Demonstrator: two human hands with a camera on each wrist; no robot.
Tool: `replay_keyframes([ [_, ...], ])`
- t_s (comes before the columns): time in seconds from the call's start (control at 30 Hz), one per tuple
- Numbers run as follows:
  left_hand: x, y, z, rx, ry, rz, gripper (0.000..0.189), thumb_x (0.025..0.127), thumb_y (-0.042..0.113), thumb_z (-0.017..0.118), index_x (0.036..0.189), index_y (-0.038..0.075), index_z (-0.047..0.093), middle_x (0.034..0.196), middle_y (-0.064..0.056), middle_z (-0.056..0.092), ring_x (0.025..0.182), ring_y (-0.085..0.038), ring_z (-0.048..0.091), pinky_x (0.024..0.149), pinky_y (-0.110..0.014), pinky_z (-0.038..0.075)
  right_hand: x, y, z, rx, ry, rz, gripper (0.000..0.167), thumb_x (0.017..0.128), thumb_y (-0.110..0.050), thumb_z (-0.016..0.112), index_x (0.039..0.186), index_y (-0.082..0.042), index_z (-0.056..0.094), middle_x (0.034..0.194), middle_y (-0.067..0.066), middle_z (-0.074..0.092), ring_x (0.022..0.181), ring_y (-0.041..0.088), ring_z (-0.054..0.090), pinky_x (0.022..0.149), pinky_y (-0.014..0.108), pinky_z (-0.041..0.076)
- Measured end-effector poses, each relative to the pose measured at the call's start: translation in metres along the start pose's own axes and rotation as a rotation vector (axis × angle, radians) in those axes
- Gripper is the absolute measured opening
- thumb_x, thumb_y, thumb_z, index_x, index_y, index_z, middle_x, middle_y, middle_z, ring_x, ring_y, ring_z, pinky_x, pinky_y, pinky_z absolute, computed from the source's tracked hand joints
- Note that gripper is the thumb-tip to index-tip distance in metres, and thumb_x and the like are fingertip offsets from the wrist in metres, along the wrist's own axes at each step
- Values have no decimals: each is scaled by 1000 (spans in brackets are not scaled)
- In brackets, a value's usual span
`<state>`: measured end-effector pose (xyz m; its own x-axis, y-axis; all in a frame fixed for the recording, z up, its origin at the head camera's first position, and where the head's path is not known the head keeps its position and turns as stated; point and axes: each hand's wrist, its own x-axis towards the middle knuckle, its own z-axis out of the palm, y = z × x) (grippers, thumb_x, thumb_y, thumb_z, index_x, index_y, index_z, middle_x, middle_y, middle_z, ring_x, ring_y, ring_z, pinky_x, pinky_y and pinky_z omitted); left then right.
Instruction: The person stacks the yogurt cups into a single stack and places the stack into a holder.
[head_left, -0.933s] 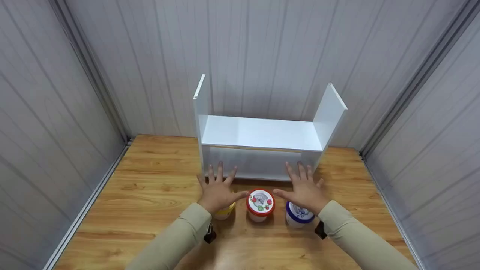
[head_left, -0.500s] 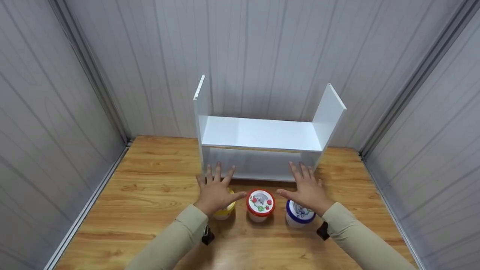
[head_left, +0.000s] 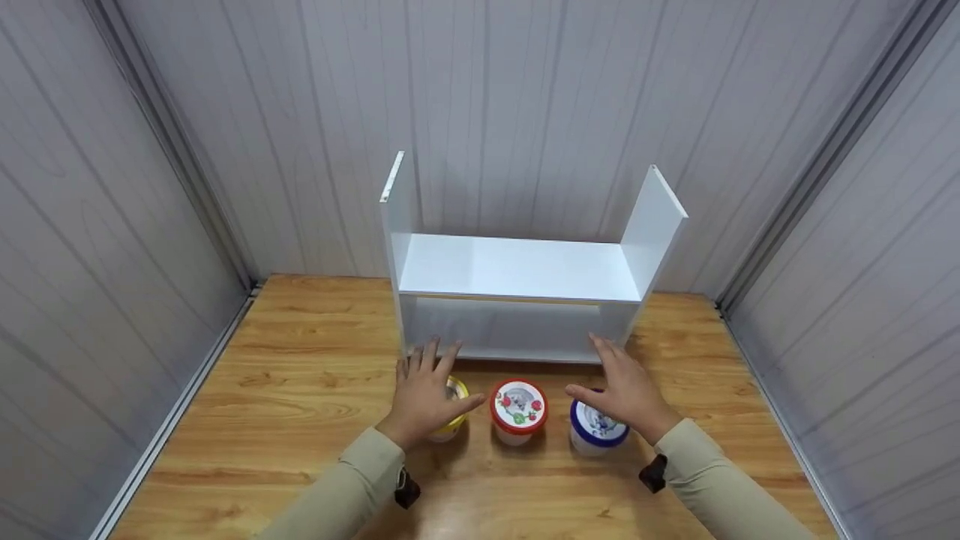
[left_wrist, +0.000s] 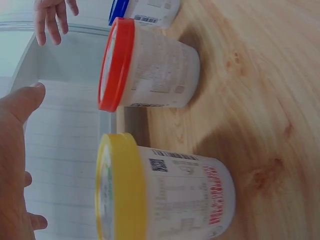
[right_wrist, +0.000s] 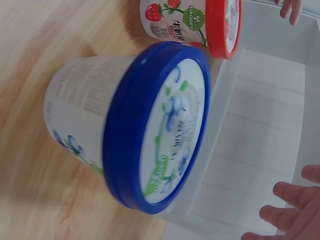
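Three white ice cream tubs with coloured lids stand upright in a row on the table. The left tub, lidded in yellow (left_wrist: 175, 192), is partly covered in the head view by my left hand (head_left: 424, 397), whose fingers spread above it. The middle tub has a red lid (head_left: 519, 409) with strawberries on it, and neither hand covers it. Over the blue-lidded tub (head_left: 598, 429) on the right hovers my right hand (head_left: 628, 394), thumb and fingers extended. In the wrist views both hands appear above lid level, holding nothing.
Just behind the tubs stands a white two-level shelf (head_left: 517, 268) with tall side panels and an open top. The wooden table (head_left: 315, 390) is bounded by grey panelled walls (head_left: 487, 97) at the back and both sides.
Both hands have drawn slightly back toward the person and a little farther apart, uncovering more of the yellow lid. The fingers have come closer together. The tubs and shelf stay put.
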<state>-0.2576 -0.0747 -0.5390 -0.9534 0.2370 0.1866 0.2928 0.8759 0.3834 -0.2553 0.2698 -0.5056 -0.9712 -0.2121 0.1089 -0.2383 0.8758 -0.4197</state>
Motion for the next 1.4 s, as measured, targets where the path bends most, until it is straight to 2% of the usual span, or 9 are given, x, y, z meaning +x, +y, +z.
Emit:
replay_keyframes([
  [0.23,-6,-8,5,-64,30,51,106,78,82,61,159,18,34,160,-21,31,146,-47,28,117,-66,21,-12,8,7,107,13,6,113,77,-78,66,162,-16,24,162,18,30,146,43,31,112,66,32],
  [0.37,-9,-13,7,-83,43,49,109,77,82,63,158,15,35,158,-21,34,144,-45,32,116,-65,27,-17,14,14,150,20,29,112,77,-77,68,162,-18,25,163,17,29,146,42,32,110,66,36],
  [0.47,-12,-18,7,-102,44,42,112,75,83,64,158,14,35,159,-21,34,144,-44,34,116,-63,30,-21,18,20,176,24,47,109,78,-70,73,161,-18,26,163,17,28,146,43,32,108,67,37],
  [0.63,-17,-25,7,-157,42,31,115,72,80,69,158,12,34,159,-18,34,143,-40,37,114,-57,36,-27,24,27,217,34,62,103,81,-55,80,161,-16,28,163,17,29,147,43,30,111,66,32],
  [0.73,-18,-30,8,-187,45,27,115,72,77,73,158,11,34,158,-18,36,142,-39,39,112,-54,39,-30,30,30,236,46,41,104,81,-54,81,160,-14,29,162,18,31,147,43,30,112,66,32],
  [0.9,-22,-36,10,-235,50,12,114,72,73,76,157,10,35,158,-17,37,143,-36,38,112,-53,40,-34,38,35,238,68,8,105,79,-55,82,159,-10,31,160,17,35,146,42,33,113,65,32],
  [1.1,-29,-45,17,-330,61,-11,109,74,62,82,158,10,34,159,-15,36,146,-35,35,114,-54,38,-39,44,42,285,66,21,105,77,-51,85,158,-9,33,161,15,35,146,41,33,113,65,32],
  [1.23,-33,-51,24,-365,58,-32,109,76,63,80,158,11,32,160,-15,35,146,-35,34,115,-54,36,-42,49,47,323,53,33,107,77,-51,85,159,-8,31,161,16,34,147,41,31,114,64,30],
  [1.4,-35,-57,29,-418,80,-23,104,77,58,82,157,10,35,159,-16,36,145,-36,35,113,-56,37,-44,53,51,355,17,75,110,77,-52,85,160,-10,27,163,15,30,148,41,29,117,63,27],
])
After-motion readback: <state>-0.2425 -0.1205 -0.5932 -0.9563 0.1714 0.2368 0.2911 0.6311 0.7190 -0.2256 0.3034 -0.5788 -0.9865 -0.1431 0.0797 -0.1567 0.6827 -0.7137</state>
